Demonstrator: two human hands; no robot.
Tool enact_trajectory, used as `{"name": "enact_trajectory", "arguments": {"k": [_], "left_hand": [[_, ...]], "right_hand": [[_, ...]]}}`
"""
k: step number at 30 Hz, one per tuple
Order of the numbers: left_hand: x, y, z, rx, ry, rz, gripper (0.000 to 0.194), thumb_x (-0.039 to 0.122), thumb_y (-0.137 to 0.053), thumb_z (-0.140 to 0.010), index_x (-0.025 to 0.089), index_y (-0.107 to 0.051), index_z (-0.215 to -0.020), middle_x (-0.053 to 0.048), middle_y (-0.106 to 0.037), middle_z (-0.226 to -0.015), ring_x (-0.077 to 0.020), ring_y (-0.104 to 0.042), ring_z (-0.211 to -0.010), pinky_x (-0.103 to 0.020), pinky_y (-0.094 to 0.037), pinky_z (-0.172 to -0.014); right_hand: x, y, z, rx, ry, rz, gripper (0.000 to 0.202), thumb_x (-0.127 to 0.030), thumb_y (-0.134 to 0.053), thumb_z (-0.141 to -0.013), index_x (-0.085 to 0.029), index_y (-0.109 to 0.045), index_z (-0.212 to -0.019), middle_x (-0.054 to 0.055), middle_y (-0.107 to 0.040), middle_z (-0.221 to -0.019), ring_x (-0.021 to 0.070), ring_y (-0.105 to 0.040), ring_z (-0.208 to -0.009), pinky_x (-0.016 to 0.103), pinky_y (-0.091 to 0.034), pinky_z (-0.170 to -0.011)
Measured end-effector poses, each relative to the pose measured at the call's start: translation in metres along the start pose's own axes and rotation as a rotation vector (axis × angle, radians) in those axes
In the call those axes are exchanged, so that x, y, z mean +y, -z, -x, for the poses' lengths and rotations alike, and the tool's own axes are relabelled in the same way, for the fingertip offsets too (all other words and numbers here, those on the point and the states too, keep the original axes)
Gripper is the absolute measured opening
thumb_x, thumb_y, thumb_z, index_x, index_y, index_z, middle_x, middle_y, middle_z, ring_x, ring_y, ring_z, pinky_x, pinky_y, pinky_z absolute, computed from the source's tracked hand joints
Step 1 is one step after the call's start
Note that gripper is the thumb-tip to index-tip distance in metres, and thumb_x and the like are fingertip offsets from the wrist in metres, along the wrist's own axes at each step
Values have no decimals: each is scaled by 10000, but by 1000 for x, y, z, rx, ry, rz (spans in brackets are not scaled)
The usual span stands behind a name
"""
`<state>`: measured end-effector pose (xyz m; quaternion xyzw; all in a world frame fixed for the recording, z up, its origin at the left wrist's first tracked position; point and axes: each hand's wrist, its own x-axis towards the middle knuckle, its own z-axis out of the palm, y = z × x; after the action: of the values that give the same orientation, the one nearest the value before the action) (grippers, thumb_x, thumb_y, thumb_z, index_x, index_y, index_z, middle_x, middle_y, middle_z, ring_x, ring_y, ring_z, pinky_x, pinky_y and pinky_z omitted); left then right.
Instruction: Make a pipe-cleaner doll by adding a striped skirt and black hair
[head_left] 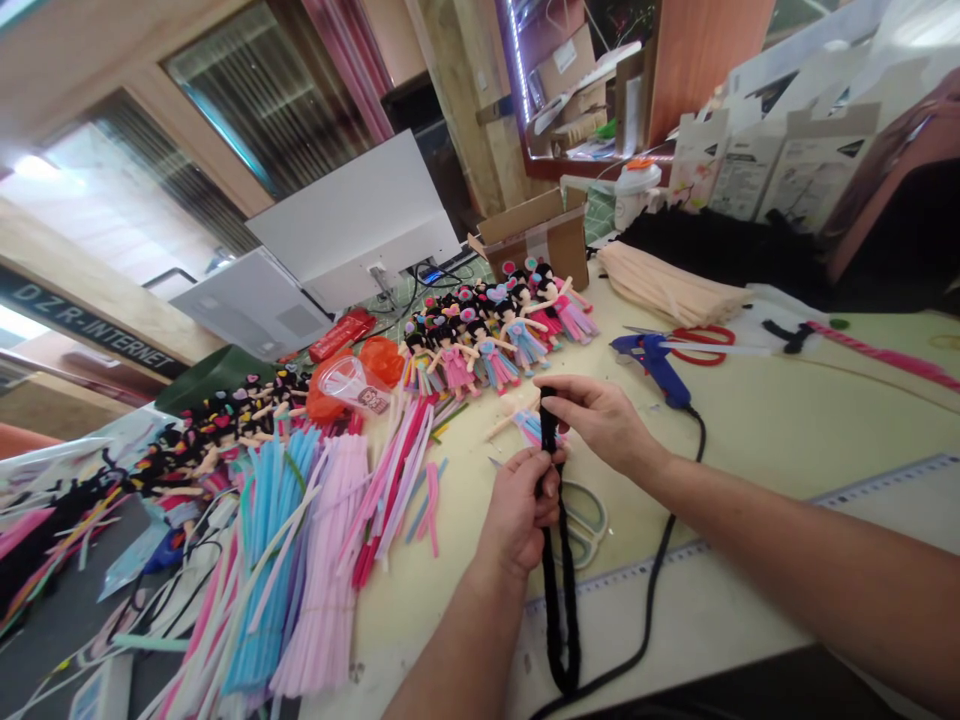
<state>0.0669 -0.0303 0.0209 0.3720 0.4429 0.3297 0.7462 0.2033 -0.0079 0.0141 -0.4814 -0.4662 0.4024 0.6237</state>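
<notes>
Black fuzzy pipe cleaners hang in a long loop from between my two hands. My left hand is closed around them partway down. Above it, my right hand pinches their folded upper end between thumb and fingers. Just behind my hands lies a small pipe-cleaner doll with a blue and pink dress, partly covered. Scissors with pale grey handles rest on the table behind the black loop, their blades mostly hidden by my left hand.
A blue glue gun and red-handled scissors lie right of my hands, the gun's cord curving toward the front edge. Finished dolls stand grouped behind. Bundles of pink and blue pipe cleaners lie left. A cardboard box stands farther back.
</notes>
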Motion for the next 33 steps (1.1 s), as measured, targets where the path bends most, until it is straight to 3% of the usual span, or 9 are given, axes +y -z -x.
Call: {"name": "enact_trajectory", "arguments": {"k": [25,30,33], "left_hand": [[0,1,-2,-7,-17,-18,242,346,-668,-679,125,-604,-755,88,-394,-468,-2,-174,-336,-191,-67,-387],[3,4,-3,14,-34,-15,220,329,-656,-686,128,-613,-766,91,-390,-476,-2,-168,-335,-193,-62,-380],[5,8,-5,16,-66,-18,216,323,-647,-682,125,-616,-763,91,-388,-473,-2,-170,-338,-186,-68,-375]], "right_hand": [[0,1,0,-20,7,-4,339,-319,-608,-729,-176,-717,-1016,-29,-582,-634,94,-481,-521,242,-425,-501],[0,16,-14,52,87,34,390,-334,-624,-737,-173,-683,-1088,-37,-580,-619,96,-494,-508,236,-436,-489],[11,33,-29,69,79,176,342,-302,-609,-747,-166,-676,-1053,-28,-601,-628,107,-513,-510,237,-431,-485]]}}
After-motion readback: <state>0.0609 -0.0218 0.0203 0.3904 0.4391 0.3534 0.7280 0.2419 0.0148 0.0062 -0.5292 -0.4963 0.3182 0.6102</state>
